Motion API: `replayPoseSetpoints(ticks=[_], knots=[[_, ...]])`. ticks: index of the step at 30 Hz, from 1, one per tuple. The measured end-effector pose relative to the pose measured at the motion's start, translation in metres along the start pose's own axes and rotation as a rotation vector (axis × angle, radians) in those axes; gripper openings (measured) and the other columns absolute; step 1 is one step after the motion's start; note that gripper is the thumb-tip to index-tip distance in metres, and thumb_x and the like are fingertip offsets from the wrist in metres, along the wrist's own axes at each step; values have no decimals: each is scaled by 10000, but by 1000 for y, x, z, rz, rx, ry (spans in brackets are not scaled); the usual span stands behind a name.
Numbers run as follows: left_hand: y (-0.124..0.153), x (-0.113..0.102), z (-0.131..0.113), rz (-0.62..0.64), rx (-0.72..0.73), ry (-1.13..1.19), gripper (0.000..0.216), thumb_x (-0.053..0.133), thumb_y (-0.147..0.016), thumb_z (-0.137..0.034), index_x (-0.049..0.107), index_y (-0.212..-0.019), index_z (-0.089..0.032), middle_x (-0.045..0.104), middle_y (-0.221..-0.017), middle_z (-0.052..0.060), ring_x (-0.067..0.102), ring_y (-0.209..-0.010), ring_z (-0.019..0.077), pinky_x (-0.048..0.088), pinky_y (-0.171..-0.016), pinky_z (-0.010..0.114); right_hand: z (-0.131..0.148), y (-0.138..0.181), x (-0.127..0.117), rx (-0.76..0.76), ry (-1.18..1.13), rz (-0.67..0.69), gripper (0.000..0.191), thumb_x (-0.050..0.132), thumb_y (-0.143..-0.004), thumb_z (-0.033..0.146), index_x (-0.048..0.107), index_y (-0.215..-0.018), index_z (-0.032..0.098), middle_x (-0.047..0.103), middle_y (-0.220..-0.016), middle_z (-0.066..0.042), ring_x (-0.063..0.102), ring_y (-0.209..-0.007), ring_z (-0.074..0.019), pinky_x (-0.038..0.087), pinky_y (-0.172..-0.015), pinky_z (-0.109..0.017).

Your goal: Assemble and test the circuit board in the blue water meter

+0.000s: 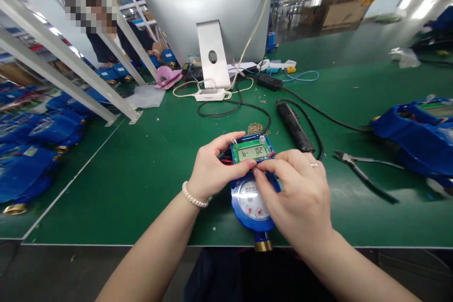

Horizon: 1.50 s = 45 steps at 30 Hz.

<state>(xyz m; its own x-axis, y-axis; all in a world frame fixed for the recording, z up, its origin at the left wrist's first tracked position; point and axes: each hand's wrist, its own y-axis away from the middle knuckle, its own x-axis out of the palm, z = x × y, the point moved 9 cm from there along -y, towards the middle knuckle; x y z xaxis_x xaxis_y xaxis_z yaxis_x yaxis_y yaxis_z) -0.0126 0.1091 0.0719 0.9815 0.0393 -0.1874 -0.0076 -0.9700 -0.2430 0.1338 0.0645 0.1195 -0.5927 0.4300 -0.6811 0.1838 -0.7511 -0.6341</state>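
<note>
A blue water meter (235,205) lies at the table's front edge, its brass threaded end sticking out over the edge. On its upper part sits a green circuit board with an LCD display (252,153); the digits appear upside down. My left hand (215,165) wraps round the left side of this upper part, index finger along the far edge and thumb at the display's lower edge. Just right of that thumb, my right hand (300,188) pinches thumb and index finger together over the meter. Whatever they hold is hidden. Red and black wires show beside the board.
Small brass screws (255,128) are heaped behind the meter. A black electric screwdriver (295,127) and cutting pliers (366,174) lie to the right. More blue meters stand on both sides. A monitor (215,52) stands behind, with cables around it. A person (116,42) is at the back left.
</note>
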Motion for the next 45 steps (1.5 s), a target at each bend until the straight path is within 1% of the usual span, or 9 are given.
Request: replayPoseSetpoints(ticks=[7,11,13,17,21,26,30,36,45], knots=[[2,-4,-4,-12,45,3,581,813,-646,-302,603,-1164,-145,680,-1082,78,646,-989,235,526,-904,305,5,-3,-1,-18,11,-44,130,596,-804,207,648,-692,168,606,-742,-57,552,-734,-205,400,-715,-357],[1,-4,-4,62,55,-21,650,834,-622,-319,583,-1206,-184,645,-1169,79,609,-1073,264,457,-1011,366,6,-3,-1,-27,2,-65,92,611,-776,187,651,-697,164,605,-738,-59,563,-742,-211,412,-720,-358],[1,-3,-6,78,73,-53,645,836,-619,-321,587,-1202,-201,644,-1173,71,609,-1071,262,447,-1021,375,6,-2,-1,-32,8,-63,86,612,-770,189,650,-697,166,607,-740,-59,565,-742,-214,409,-717,-361],[3,-7,-14,-13,116,-101,561,813,-649,-312,613,-1159,-194,668,-1123,59,631,-1016,227,491,-958,319,7,-3,-2,-38,20,-72,99,607,-772,192,642,-683,167,608,-737,-60,564,-727,-215,401,-710,-366],[6,-11,-23,-112,155,-115,553,824,-630,-307,630,-1135,-193,662,-1144,54,622,-1030,208,508,-908,254,9,-6,-9,-47,25,-111,102,619,-763,191,637,-664,168,600,-712,-55,558,-701,-213,392,-692,-366],[8,-17,-25,-198,120,-123,540,814,-644,-342,638,-1129,-182,664,-1127,63,623,-1010,218,502,-919,282,8,-6,-12,-30,-22,-136,107,627,-784,207,654,-687,169,606,-725,-55,553,-723,-214,396,-703,-373],[10,-21,-22,-224,57,-82,537,808,-652,-354,637,-1129,-176,676,-1093,64,632,-969,213,512,-880,282,7,2,-13,2,-154,-111,79,630,-799,193,705,-808,170,622,-743,-52,550,-714,-200,399,-686,-368],[13,-24,-23,-246,15,-113,527,813,-641,-370,651,-1108,-188,687,-1063,57,637,-926,205,512,-842,273,19,17,-5,-19,-316,20,299,542,-851,151,652,-1129,126,648,-840,-79,550,-772,-203,382,-701,-385],[14,-26,-29,-263,28,-168,516,814,-645,-361,650,-1105,-198,689,-1059,50,649,-922,193,517,-846,256,27,22,3,-25,-342,104,399,451,-882,160,538,-1258,60,625,-981,-115,525,-928,-238,366,-781,-412]])
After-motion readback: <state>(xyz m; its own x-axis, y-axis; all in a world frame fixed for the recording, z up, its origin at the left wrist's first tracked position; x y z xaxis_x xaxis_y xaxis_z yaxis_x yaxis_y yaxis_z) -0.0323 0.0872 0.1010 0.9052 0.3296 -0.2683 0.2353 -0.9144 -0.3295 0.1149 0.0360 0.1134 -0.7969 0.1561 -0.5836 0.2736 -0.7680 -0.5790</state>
